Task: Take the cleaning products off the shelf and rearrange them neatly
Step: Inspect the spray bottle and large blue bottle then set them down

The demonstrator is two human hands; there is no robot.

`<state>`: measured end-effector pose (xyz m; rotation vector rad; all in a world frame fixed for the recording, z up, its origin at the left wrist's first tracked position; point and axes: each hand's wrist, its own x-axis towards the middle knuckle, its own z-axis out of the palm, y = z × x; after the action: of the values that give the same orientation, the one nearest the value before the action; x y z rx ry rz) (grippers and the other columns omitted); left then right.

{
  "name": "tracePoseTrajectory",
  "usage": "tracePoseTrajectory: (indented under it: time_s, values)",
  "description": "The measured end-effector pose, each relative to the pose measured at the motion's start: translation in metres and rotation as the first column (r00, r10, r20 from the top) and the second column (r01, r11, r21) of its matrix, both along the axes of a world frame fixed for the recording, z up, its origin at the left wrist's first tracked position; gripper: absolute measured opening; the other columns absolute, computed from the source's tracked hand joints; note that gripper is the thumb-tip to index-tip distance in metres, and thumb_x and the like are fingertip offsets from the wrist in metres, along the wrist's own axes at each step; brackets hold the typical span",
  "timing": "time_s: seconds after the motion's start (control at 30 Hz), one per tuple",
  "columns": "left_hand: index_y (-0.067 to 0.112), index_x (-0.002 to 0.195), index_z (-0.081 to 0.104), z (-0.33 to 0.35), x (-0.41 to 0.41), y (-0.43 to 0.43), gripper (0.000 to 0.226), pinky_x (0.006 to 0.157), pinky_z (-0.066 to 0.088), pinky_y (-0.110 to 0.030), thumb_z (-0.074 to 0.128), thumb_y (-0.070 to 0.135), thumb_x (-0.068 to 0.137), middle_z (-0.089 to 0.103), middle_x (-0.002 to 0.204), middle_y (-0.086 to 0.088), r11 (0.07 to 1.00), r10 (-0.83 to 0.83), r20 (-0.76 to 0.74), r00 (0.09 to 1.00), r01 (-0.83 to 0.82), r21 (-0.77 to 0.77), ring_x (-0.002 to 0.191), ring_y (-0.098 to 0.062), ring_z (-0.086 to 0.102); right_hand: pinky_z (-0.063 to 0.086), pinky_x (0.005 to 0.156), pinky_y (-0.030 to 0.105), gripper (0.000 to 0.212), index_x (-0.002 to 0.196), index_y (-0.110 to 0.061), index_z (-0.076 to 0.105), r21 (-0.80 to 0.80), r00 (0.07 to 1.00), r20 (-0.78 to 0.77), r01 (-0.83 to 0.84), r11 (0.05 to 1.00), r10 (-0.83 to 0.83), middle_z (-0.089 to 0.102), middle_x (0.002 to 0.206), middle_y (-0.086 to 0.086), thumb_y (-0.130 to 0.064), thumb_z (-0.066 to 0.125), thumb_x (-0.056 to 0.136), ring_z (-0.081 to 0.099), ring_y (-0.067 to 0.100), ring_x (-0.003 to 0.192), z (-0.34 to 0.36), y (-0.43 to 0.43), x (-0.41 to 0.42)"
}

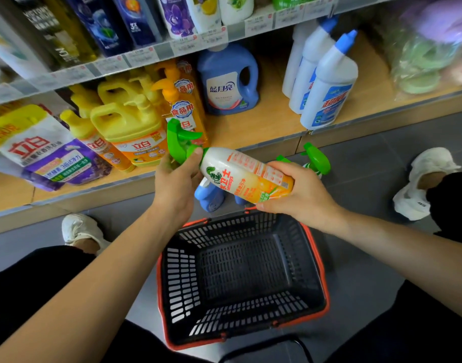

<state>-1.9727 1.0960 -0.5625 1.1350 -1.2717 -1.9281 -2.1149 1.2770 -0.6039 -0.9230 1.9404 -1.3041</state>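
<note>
1. While you hold the spray bottle (247,176) on its side above the basket (315,258), the job looks early: this bottle is off the shelf (264,124) but not yet set down anywhere.
2. Your left hand (176,179) wraps the green trigger head, thumb pressed to the neck. Your right hand (300,192) has its fingers curled round the orange base, so both hands are grasping the same bottle.
3. Two items seem already taken down. A second green-trigger sprayer (317,159) and a small blue bottle (209,196) stand on the grey floor tiles, just behind your hands.
4. Most of the stock is left on the shelf: the blue handled jug (228,82), the white angled-neck bottles (327,87), the yellow jugs (127,121) and a soft refill pouch (41,150) leaning sideways.
5. Your bottle is glossy, smooth plastic, rounded and tapering to the neck, so it may slip.
6. Its trigger head is hard and angular.
7. Rigid black lattice forms the basket, with an orange rim.
8. Wood-look board with a pale front strip makes up the shelf.
</note>
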Motion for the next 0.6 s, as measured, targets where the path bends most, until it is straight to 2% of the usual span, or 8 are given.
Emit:
tracePoseTrajectory:
  time_s: [0.07, 0.17, 0.23, 0.3, 0.4, 0.47, 0.53, 0.6]
  values:
    - [0.001, 0.132, 0.059, -0.001, -0.001, 0.0, 0.037, 0.097, 0.055, -0.051, 0.064, 0.015, 0.099, 0.069, 0.121, -0.017, 0.997, -0.019, 0.024, 1.0, 0.017, 0.08, 0.102, -0.031, 0.065, 0.058, 0.081, 0.045, 0.067, 0.114, -0.026, 0.067, -0.019, 0.989, -0.134, 0.06, 0.998, -0.062, 0.064, 0.102, -0.009, -0.034, 0.096, 0.054, 0.067, 0.013, 0.094, 0.002, 0.001, 0.007]
    - [0.009, 0.136, 0.057, -0.003, -0.003, 0.006, 0.045, 0.083, 0.06, -0.045, 0.068, 0.027, 0.096, 0.069, 0.118, -0.012, 0.983, -0.075, 0.056, 0.996, 0.064, 0.175, 0.1, -0.028, 0.067, 0.056, 0.083, 0.046, 0.076, 0.121, -0.027, 0.063, -0.023, 0.962, -0.247, 0.112, 0.993, -0.114, 0.061, 0.107, -0.006, -0.041, 0.095, 0.053, 0.063, 0.016, 0.099, 0.002, 0.003, 0.014]
    - [0.012, 0.14, 0.051, -0.005, -0.006, 0.009, 0.052, 0.074, 0.061, -0.04, 0.072, 0.024, 0.093, 0.069, 0.125, -0.013, 0.983, -0.087, 0.041, 0.995, 0.079, 0.167, 0.101, -0.026, 0.069, 0.056, 0.085, 0.044, 0.082, 0.127, -0.025, 0.061, -0.008, 0.953, -0.281, 0.117, 0.993, -0.115, 0.06, 0.111, -0.004, -0.042, 0.096, 0.054, 0.062, 0.015, 0.102, 0.003, 0.004, 0.015]
    - [0.012, 0.139, 0.046, -0.006, -0.007, 0.01, 0.063, 0.071, 0.06, -0.038, 0.079, 0.013, 0.085, 0.069, 0.124, -0.014, 0.989, -0.1, 0.022, 0.995, 0.097, 0.113, 0.101, -0.027, 0.072, 0.056, 0.086, 0.042, 0.086, 0.13, -0.025, 0.059, -0.014, 0.949, -0.296, 0.115, 0.993, -0.114, 0.06, 0.114, -0.005, -0.041, 0.096, 0.055, 0.061, 0.013, 0.104, 0.004, 0.004, 0.016]
    - [0.012, 0.138, 0.037, -0.006, -0.007, 0.012, 0.086, 0.075, 0.061, -0.045, 0.086, -0.001, 0.069, 0.069, 0.114, -0.016, 0.987, -0.161, 0.006, 0.987, 0.161, -0.009, 0.096, -0.03, 0.075, 0.058, 0.085, 0.039, 0.087, 0.13, -0.03, 0.056, -0.046, 0.962, -0.244, 0.111, 0.993, -0.119, 0.062, 0.116, -0.008, -0.044, 0.095, 0.054, 0.062, 0.011, 0.105, 0.004, 0.003, 0.017]
    - [0.012, 0.141, 0.031, -0.006, -0.006, 0.014, 0.098, 0.079, 0.061, -0.051, 0.087, -0.005, 0.063, 0.068, 0.116, -0.02, 0.973, -0.22, -0.001, 0.976, 0.219, -0.072, 0.101, -0.034, 0.073, 0.059, 0.081, 0.032, 0.085, 0.127, -0.035, 0.054, -0.074, 0.974, -0.187, 0.114, 0.991, -0.126, 0.064, 0.114, -0.013, -0.051, 0.091, 0.052, 0.065, 0.008, 0.103, 0.004, 0.003, 0.017]
    - [0.013, 0.144, 0.029, -0.008, -0.005, 0.014, 0.101, 0.084, 0.061, -0.054, 0.087, -0.005, 0.063, 0.067, 0.119, -0.019, 0.967, -0.238, -0.018, 0.971, 0.235, -0.102, 0.106, -0.034, 0.072, 0.057, 0.076, 0.022, 0.081, 0.122, -0.039, 0.053, -0.101, 0.982, -0.131, 0.126, 0.987, -0.138, 0.064, 0.112, -0.015, -0.053, 0.09, 0.052, 0.066, 0.005, 0.1, 0.004, 0.002, 0.017]
    - [0.017, 0.147, 0.028, -0.01, -0.005, 0.011, 0.097, 0.085, 0.061, -0.052, 0.084, -0.003, 0.07, 0.069, 0.12, -0.018, 0.964, -0.248, -0.067, 0.966, 0.24, -0.11, 0.107, -0.033, 0.071, 0.056, 0.072, 0.022, 0.075, 0.118, -0.036, 0.054, -0.126, 0.989, -0.024, 0.138, 0.982, -0.143, 0.066, 0.109, -0.01, -0.048, 0.092, 0.054, 0.068, 0.008, 0.096, 0.003, 0.001, 0.015]
